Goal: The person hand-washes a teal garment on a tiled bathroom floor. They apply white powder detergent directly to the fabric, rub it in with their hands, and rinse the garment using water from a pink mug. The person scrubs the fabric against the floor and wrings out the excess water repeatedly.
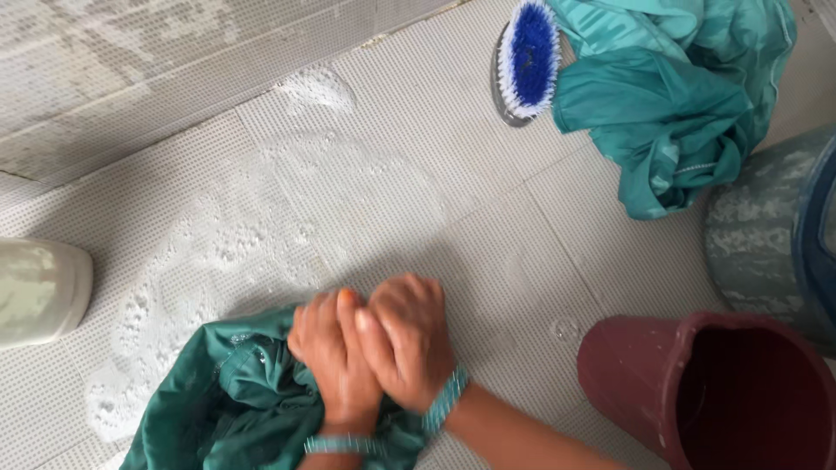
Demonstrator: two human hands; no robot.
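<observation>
Your open room is the soapy tiled floor (366, 200) straight beyond the hands, clear out to the far wall step (174, 78). Right side is crowded: maroon bucket (697, 392) near, grey tub (766, 235) behind it, teal cloth heap (670, 104) and blue scrub brush (528, 59) far right. White container (39, 292) blocks the left edge.

Two bare hands show at the bottom centre of the frame, the left hand (335, 357) just beside the right hand (407, 341). No sleeves reach the wrists; the right forearm runs bare toward the lower right edge. Each wrist carries a stack of thin teal bangles: the left bangles (341, 445) sit at the very bottom of the frame, the right bangles (445, 399) lie slanted a little higher and to the right. The fingers carry no rings that can be made out.
</observation>
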